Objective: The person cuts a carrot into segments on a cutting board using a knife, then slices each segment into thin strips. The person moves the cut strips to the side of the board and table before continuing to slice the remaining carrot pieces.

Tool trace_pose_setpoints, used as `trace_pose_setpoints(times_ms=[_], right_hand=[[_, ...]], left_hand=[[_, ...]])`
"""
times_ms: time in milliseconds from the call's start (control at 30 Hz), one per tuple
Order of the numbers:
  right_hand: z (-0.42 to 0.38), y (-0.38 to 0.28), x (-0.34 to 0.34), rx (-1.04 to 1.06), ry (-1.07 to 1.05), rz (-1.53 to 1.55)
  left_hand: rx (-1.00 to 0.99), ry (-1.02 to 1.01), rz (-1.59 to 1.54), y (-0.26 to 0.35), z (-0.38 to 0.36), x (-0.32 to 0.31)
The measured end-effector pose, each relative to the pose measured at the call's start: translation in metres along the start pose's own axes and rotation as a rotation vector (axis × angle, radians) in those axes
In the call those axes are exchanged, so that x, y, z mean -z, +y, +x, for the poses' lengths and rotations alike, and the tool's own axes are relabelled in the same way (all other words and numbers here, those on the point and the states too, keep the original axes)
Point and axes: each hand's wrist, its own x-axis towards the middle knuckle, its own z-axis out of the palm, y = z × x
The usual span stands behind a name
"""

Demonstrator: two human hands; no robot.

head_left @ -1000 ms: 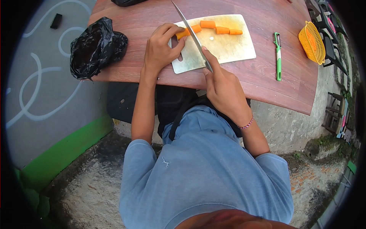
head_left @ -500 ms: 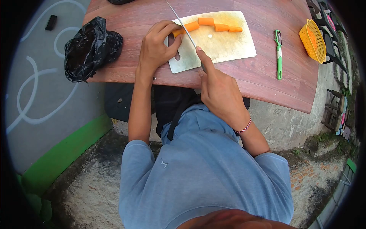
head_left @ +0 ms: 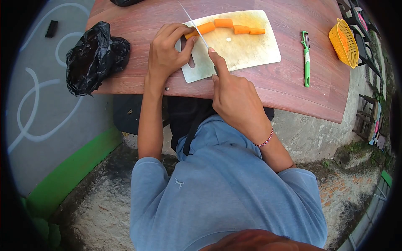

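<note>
My left hand (head_left: 167,50) holds the left end of a carrot piece (head_left: 206,28) between thumb and fingers, at the left side of a white cutting board (head_left: 247,50). My right hand (head_left: 238,96) is closed round the handle of a knife (head_left: 195,26), its index finger stretched along the top of the blade. The blade lies across the carrot piece, close to my left fingertips. To the right of it, a thick carrot piece (head_left: 223,23) and two smaller ones, a middle piece (head_left: 241,29) and a thin end piece (head_left: 257,31), lie in a row on the board.
A green peeler (head_left: 307,62) lies right of the board. Beyond it, a yellow basket (head_left: 341,44) with orange contents stands at the table's right edge. A crumpled black plastic bag (head_left: 94,58) sits at the left edge of the wooden table (head_left: 289,90).
The view has shifted slightly, so the board and bag appear a little further left. The knife blade is now a little closer to my left fingertips on the carrot.
</note>
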Motion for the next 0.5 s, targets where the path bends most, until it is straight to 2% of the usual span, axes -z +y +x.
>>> trace_pose_setpoints(times_ms=[167,500], right_hand=[[0.008,0.002,-0.002,0.026,0.032,0.031],[0.017,0.000,-0.002,0.001,0.018,0.072]], left_hand=[[-0.049,0.022,0.132,0.002,-0.003,0.001],[0.003,0.027,0.188,-0.004,-0.003,-0.005]])
